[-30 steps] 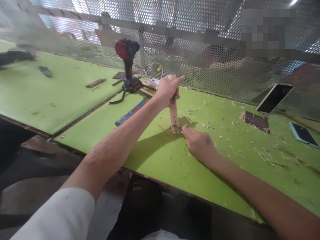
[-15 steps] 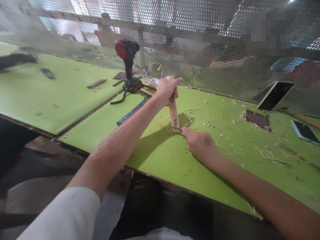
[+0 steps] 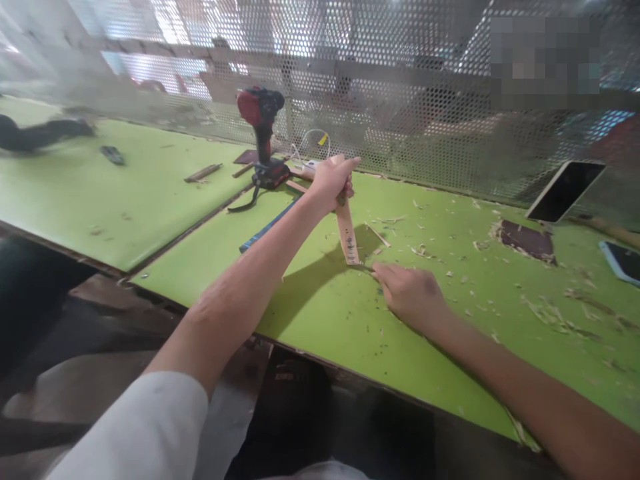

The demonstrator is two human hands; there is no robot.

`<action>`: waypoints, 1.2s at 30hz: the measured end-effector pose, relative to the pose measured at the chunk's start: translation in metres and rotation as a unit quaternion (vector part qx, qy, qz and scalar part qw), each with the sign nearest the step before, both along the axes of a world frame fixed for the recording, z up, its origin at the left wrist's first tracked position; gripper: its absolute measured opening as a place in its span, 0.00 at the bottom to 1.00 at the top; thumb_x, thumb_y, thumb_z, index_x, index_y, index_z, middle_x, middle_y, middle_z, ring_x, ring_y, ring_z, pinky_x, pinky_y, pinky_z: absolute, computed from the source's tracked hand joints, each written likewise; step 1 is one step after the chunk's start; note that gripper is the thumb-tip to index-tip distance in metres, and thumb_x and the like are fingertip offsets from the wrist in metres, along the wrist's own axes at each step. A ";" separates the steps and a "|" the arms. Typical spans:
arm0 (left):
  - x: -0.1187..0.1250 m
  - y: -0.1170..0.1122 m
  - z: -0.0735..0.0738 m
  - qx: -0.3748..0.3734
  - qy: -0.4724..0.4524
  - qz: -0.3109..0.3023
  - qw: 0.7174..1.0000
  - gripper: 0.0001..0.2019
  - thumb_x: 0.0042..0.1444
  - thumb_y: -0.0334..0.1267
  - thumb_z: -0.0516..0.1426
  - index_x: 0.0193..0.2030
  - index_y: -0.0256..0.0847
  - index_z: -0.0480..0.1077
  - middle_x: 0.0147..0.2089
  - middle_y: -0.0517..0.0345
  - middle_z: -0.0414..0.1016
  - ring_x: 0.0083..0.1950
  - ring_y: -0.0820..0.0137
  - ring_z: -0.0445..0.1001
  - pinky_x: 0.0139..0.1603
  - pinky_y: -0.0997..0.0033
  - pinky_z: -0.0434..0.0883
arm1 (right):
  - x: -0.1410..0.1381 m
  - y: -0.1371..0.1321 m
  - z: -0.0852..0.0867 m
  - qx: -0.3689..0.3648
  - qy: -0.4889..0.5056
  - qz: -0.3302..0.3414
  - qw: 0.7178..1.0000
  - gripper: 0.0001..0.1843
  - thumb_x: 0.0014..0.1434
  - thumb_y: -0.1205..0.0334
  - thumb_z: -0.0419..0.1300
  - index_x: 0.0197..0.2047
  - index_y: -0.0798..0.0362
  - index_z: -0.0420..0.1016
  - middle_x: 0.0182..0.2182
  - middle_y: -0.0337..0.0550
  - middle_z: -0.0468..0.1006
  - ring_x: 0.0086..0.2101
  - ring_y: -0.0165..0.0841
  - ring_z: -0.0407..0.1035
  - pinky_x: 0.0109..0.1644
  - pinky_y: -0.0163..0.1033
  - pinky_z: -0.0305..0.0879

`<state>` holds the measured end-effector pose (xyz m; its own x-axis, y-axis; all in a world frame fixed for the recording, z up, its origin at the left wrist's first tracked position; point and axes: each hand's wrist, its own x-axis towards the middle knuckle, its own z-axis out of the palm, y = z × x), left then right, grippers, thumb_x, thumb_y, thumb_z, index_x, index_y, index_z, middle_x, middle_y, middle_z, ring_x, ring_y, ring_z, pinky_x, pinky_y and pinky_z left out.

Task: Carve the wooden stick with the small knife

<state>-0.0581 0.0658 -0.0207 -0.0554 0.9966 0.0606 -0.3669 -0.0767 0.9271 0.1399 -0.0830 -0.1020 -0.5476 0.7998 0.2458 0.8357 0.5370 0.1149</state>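
Note:
A narrow wooden strip (image 3: 347, 235) with dark marks near its lower end stands almost upright on the green table (image 3: 320, 300). My left hand (image 3: 331, 180) is closed round the strip's top end, index finger stretched along it. My right hand (image 3: 411, 295) rests on the table just right of the strip's foot, fingers pinched together on something small and thin that I cannot make out.
A red and black cordless drill (image 3: 262, 133) stands behind the strip, with a white cable (image 3: 310, 143) beside it. A blue flat piece (image 3: 265, 229) lies to the left. Two phones (image 3: 565, 191) (image 3: 623, 259) sit at the far right. Perforated metal screen (image 3: 400, 100) runs along the back; wood shavings (image 3: 550, 300) litter the table.
The view has drifted slightly. My right hand has drawn back a little from the strip's foot. My left hand keeps its hold on the strip.

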 end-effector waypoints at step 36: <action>0.026 -0.005 -0.011 -0.022 0.001 -0.015 1.000 0.17 0.60 0.25 0.56 0.27 0.44 0.54 0.16 0.70 0.56 0.15 0.80 0.56 0.17 0.79 0.54 | 0.000 -0.010 0.013 -0.021 -0.075 -0.029 0.997 0.31 0.64 0.77 0.47 0.66 0.58 0.75 0.34 0.49 0.86 0.23 0.33 0.70 0.24 0.37 0.46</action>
<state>-0.0324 0.0611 -0.0312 -0.0257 0.9995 0.0162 -0.3673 -0.0246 0.9298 0.1400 -0.0932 -0.0894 -0.5277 0.8395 0.1299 0.8411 0.4949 0.2184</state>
